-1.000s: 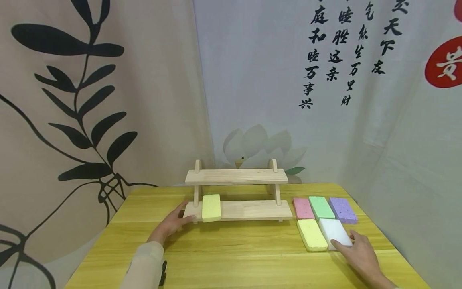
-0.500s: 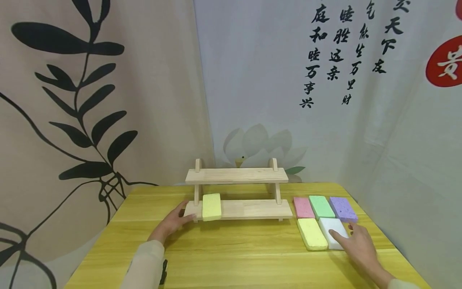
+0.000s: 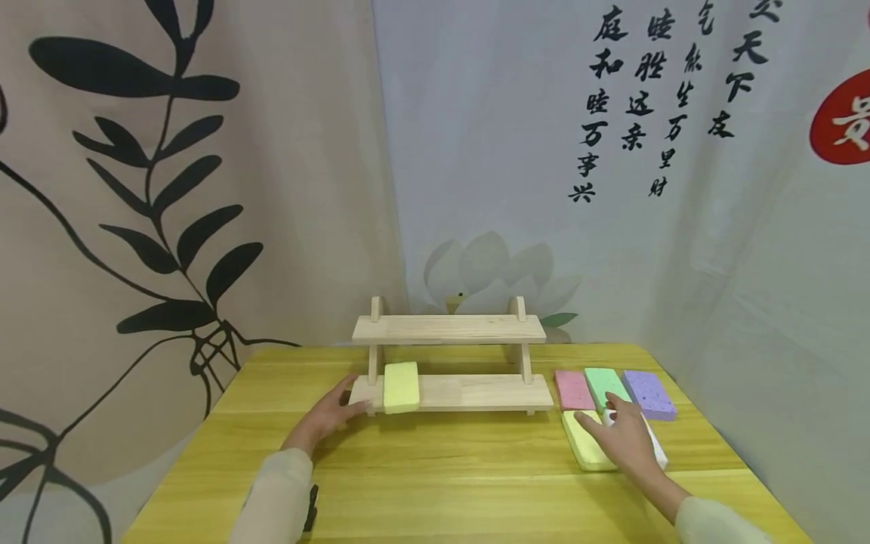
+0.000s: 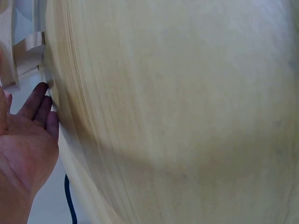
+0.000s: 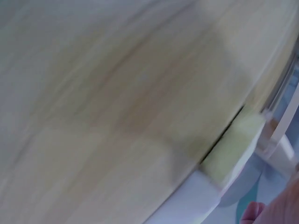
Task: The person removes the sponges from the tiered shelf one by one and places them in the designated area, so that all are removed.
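A two-tier wooden shelf (image 3: 476,393) stands at the middle back, with a yellow sponge (image 3: 402,387) leaning upright at the left of its lower board. My left hand (image 3: 329,414) holds the left end of that board, thumb in front; in the left wrist view its outer fingers (image 4: 39,105) are extended. Over the sponges on the right hovers my right hand (image 3: 625,438), thumb and fingers apart, holding nothing. It partly hides another yellow sponge (image 3: 584,446) and the white sponge (image 3: 659,451). Behind them lie pink (image 3: 573,389), green (image 3: 598,381) and purple (image 3: 649,394) sponges.
The wooden table (image 3: 462,483) reaches back to a printed curtain (image 3: 313,189). More curtain hangs close along the right side. A dark strap or cord (image 3: 311,508) shows beside the left sleeve (image 3: 272,495).
From the white sponge, my right hand has moved left and back, now above the yellow and white sponges. The left hand stays at the shelf's end. The head view has shifted slightly.
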Tool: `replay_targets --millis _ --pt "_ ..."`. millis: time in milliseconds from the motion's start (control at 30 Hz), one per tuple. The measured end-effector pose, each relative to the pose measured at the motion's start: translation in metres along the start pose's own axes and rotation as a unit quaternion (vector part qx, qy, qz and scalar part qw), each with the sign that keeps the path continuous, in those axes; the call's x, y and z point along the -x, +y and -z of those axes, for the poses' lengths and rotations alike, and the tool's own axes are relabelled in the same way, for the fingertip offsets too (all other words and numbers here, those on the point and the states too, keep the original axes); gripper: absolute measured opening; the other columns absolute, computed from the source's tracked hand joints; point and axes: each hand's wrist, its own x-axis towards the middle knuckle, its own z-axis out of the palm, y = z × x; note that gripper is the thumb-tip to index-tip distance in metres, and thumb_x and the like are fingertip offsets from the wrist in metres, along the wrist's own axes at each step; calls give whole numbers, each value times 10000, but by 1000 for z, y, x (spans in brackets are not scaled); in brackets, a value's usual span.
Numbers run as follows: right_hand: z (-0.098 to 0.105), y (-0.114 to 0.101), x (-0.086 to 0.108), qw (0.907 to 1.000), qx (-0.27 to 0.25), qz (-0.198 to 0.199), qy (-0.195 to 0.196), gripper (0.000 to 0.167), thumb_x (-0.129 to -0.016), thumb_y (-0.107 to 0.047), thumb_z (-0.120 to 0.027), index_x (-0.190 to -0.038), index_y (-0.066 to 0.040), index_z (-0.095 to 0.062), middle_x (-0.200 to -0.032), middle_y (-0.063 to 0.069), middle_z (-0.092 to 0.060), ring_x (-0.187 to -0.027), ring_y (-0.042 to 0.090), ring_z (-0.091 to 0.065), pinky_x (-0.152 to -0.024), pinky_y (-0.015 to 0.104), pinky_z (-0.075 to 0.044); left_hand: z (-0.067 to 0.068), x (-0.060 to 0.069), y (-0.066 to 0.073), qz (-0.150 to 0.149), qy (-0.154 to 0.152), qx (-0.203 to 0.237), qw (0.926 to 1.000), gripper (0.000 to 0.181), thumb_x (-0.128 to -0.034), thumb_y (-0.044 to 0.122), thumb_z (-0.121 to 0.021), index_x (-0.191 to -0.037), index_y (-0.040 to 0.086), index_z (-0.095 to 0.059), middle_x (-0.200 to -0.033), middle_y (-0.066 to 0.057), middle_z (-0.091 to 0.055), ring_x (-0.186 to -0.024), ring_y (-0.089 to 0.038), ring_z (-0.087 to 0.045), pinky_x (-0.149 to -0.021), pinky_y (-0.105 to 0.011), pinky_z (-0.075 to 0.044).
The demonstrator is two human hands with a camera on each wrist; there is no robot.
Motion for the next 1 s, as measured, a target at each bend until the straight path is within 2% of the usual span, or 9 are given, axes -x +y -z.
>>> replay_targets --millis 200,367,600,1000 --pt "-27 -25 -5 9996 -155 224 105 884 -894 -502 -698 -1443 110 -374 -1343 316 -471 -1191 436 -505 -949 560 -452 0 3 -1 -25 9 -25 10000 919 -920 533 -652 -1598 151 -161 -1532 -337 -276 -1392 -517 -280 -1083 -665 -273" --pt "-47 -48 -9 9979 -493 404 152 866 -872 -454 -742 -1436 105 -396 -1334 296 -487 -1190 412 -508 -965 537 -448 -1 4 -1 -30 0 -42 10000 933 -917 545 -649 -1598 146 -152 -1539 -333 -268 -1397 -512 -274 -1085 -667 -266" --pt "-74 -77 -10 9967 -700 407 80 870 -847 -477 -761 -1443 57 -419 -1342 239 -486 -1201 387 -492 -942 526 -451 0 1 -1 -19 25 34 10000 937 -895 545 -677 -1594 159 -187 -1528 -327 -298 -1388 -495 -312 -1070 -642 -318" --pt "-115 -125 -5 9927 -1149 332 -166 875 -858 -483 -747 -1471 31 -392 -1378 196 -471 -1208 352 -490 -929 512 -473 -1 0 -1 7 66 18 10000 918 -905 529 -674 -1594 164 -188 -1520 -321 -316 -1379 -484 -335 -1071 -628 -329"
